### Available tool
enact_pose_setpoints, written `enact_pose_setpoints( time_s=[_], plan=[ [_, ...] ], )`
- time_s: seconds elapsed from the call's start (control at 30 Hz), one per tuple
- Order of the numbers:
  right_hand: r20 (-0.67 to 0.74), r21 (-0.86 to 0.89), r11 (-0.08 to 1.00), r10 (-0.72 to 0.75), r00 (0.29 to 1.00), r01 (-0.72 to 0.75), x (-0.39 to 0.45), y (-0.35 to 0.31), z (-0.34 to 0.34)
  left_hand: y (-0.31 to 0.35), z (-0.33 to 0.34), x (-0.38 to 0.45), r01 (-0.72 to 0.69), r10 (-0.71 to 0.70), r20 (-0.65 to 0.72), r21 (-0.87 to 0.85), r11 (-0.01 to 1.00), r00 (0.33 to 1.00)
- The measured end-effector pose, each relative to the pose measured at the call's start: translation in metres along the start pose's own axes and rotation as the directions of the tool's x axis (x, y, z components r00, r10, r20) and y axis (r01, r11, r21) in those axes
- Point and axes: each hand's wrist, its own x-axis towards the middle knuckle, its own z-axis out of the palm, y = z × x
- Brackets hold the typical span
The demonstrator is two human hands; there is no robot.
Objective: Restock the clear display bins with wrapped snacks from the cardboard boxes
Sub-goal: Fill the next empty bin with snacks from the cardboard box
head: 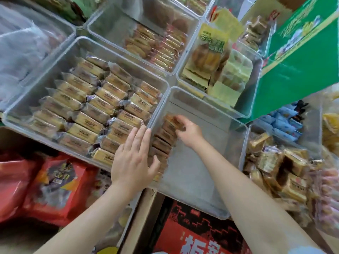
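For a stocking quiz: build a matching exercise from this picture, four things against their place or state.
Things:
1. left hand
2. right hand
3. big bin of tan wrapped cakes
4. green carton

Place or state:
A. upper right, beside the bins
B. fingers straight, at the near-empty bin's left wall
C. left of the near-empty bin, packed in rows
D. curled on a brown snack at the far end of the row

Pairs: 1-B, 2-D, 3-C, 4-A

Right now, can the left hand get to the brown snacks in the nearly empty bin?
Probably yes. The left hand already rests flat on the row of brown wrapped snacks along the clear bin's left wall, with nothing between them.
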Motion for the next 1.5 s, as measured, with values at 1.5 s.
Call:
enact_pose_setpoints(
  time_s=[1.5],
  plan=[
    [-0.326, 0.251, 0.917, 0.383, 0.864, -0.311, -0.583, 0.344, -0.118, 0.430, 0.023, -0.318, -0.716, 0.739, -0.009, -0.252, 0.651, 0.674]
  ],
)
